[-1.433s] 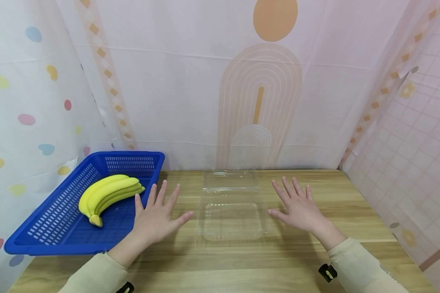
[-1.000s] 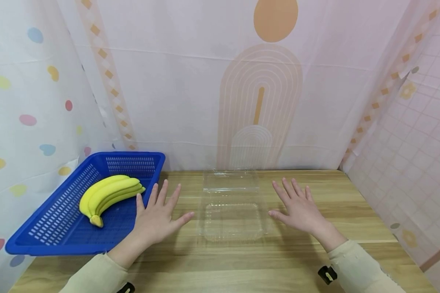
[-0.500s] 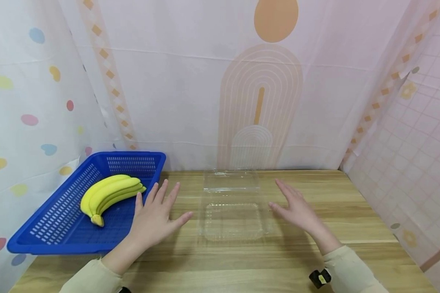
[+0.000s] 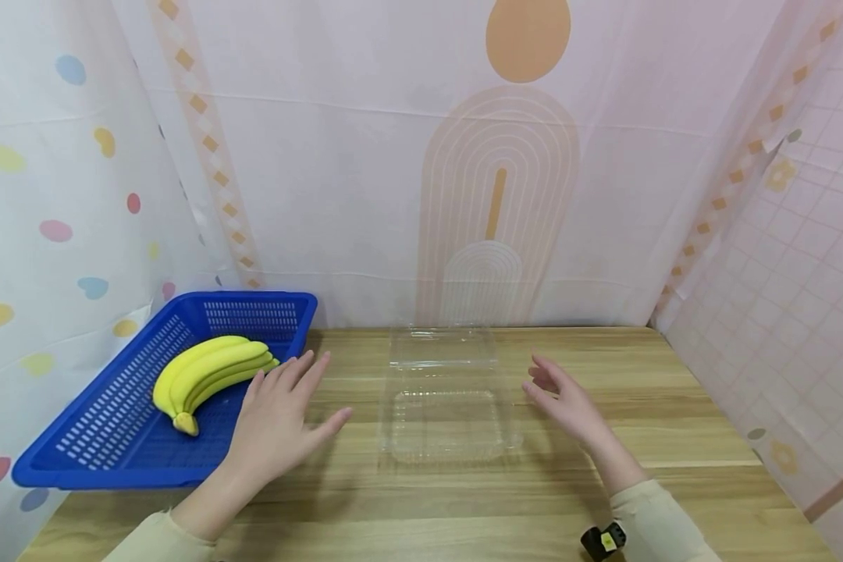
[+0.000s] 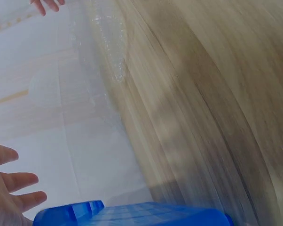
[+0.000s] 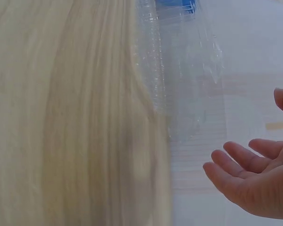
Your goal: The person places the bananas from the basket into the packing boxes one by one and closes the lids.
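Observation:
A bunch of yellow bananas [image 4: 207, 376] lies in the blue plastic basket [image 4: 105, 478] on the left. My left hand [image 4: 272, 428] hovers at the basket's right side with fingers spread, holding nothing. In the middle of the table stands a clear plastic clamshell box [image 4: 447, 428], its lid raised at the back. To the right of the box is my right hand [image 4: 567, 404], fingers loosely bent and holding nothing. The right wrist view shows that hand [image 6: 259, 176] apart from the clear box [image 6: 179, 61], palm and fingers visible.
The wooden table [image 4: 421, 515] ends at a patterned cloth backdrop [image 4: 351, 195], with similar cloth on both sides. The basket covers the table's left part and reaches past its left edge. A black wrist camera [image 4: 602, 540] sits by the right sleeve.
My left hand has shifted left and slightly down, towards the basket. My right hand has turned, and its spread fingers have bent loosely. Bananas, basket and box have not moved.

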`<state>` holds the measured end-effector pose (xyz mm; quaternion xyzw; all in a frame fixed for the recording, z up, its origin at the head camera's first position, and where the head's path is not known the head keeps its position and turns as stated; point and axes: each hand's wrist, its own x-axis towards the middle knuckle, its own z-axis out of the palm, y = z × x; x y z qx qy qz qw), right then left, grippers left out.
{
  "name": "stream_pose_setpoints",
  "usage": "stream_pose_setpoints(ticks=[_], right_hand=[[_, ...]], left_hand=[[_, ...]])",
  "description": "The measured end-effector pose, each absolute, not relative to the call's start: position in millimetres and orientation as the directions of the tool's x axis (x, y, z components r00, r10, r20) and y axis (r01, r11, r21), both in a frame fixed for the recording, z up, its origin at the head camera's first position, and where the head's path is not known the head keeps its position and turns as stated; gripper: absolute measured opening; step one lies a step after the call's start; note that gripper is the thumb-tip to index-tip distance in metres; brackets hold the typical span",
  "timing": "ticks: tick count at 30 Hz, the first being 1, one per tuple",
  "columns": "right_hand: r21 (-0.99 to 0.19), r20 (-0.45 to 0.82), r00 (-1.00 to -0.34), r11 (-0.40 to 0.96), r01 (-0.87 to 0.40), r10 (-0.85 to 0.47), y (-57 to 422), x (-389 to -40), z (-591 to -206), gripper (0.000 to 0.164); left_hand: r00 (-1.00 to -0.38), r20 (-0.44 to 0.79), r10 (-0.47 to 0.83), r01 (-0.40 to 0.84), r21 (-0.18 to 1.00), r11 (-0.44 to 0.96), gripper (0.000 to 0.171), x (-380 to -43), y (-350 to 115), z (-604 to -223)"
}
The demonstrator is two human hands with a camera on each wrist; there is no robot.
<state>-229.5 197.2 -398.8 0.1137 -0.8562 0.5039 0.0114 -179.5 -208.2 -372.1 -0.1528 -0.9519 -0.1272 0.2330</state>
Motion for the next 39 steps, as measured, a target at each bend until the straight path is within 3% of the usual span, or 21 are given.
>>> stream_pose_setpoints(ticks=[18, 39], right_hand=[[-0.985, 0.007, -0.980, 0.166, -0.040, -0.198, 195, -235, -417, 0.058], [-0.988, -0.064, -0.978, 0.150, 0.035, -0.197, 189, -240, -426, 0.057]], left_hand=[[-0.681, 0.696, 0.227, 0.422, 0.119, 0.899, 0.069, -177, -245, -367], [-0.724, 0.678, 0.124, 0.287, 0.133, 0.948, 0.062, -174, -294, -360]])
